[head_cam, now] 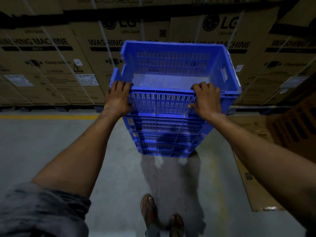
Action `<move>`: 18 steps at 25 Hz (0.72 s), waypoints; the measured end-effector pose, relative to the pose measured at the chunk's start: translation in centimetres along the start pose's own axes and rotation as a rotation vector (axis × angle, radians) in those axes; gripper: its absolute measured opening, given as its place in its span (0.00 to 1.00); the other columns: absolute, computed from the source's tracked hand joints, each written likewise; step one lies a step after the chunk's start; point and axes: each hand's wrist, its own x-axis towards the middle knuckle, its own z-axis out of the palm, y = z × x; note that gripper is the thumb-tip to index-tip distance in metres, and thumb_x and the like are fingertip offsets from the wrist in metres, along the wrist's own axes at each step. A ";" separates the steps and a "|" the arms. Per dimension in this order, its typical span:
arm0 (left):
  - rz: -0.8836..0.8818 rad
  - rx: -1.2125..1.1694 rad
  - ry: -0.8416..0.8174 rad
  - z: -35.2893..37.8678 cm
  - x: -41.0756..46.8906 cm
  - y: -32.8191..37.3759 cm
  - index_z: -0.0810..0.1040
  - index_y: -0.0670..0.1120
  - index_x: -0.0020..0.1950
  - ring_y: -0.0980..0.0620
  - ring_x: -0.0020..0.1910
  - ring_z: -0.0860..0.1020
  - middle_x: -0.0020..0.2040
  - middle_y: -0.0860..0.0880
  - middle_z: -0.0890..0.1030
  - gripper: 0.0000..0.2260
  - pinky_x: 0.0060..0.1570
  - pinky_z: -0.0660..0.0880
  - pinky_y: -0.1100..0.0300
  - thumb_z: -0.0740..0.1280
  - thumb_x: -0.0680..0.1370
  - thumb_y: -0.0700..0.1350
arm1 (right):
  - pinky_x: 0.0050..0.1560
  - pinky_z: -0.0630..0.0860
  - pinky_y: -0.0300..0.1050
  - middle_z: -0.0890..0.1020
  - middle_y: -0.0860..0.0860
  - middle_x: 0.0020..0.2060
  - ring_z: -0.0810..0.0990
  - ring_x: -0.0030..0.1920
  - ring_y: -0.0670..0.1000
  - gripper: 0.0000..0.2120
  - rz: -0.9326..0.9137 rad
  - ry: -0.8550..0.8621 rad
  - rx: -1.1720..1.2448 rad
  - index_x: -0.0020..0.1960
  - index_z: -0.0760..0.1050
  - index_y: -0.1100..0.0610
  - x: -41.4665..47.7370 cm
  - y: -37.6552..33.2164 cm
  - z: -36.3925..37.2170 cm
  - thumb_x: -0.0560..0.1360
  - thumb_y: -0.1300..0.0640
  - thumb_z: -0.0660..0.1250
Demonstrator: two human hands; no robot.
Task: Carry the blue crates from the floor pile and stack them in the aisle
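A stack of several blue slotted crates (168, 134) stands on the grey floor straight ahead of me. The top blue crate (172, 72) is empty, and its near rim sits between my hands. My left hand (118, 98) grips the near left corner of that rim, fingers curled over the edge. My right hand (206, 100) grips the near right part of the rim, fingers hooked inside and thumb on the outer wall.
A wall of large washing machine cartons (51, 62) stands close behind the stack. A yellow floor line (47, 116) runs along their base. Flattened cardboard (256, 177) lies on the floor at right, with a brown crate (297, 127) beyond it. My sandalled feet (162, 218) are below.
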 end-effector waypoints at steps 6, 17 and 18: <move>0.032 0.062 0.009 -1.0 0.0 4.4 0.49 0.49 0.81 0.40 0.80 0.47 0.81 0.45 0.54 0.42 0.75 0.47 0.35 0.71 0.74 0.49 | 0.66 0.62 0.59 0.67 0.55 0.71 0.63 0.71 0.61 0.35 -0.004 -0.108 0.070 0.71 0.68 0.52 0.6 3.2 -2.4 0.68 0.50 0.78; 0.169 0.031 -0.063 1.8 1.6 12.7 0.45 0.53 0.81 0.43 0.81 0.42 0.82 0.49 0.46 0.45 0.76 0.42 0.36 0.72 0.75 0.52 | 0.66 0.61 0.57 0.62 0.54 0.75 0.59 0.75 0.59 0.49 0.035 -0.084 -0.019 0.79 0.53 0.49 -3.6 8.0 -0.9 0.65 0.63 0.74; 0.159 0.020 -0.151 0.8 1.8 12.8 0.42 0.53 0.81 0.44 0.80 0.40 0.82 0.50 0.43 0.45 0.76 0.42 0.37 0.71 0.76 0.54 | 0.68 0.60 0.58 0.60 0.55 0.76 0.57 0.76 0.59 0.48 0.022 -0.141 -0.005 0.80 0.51 0.50 -3.6 8.0 -1.6 0.67 0.60 0.74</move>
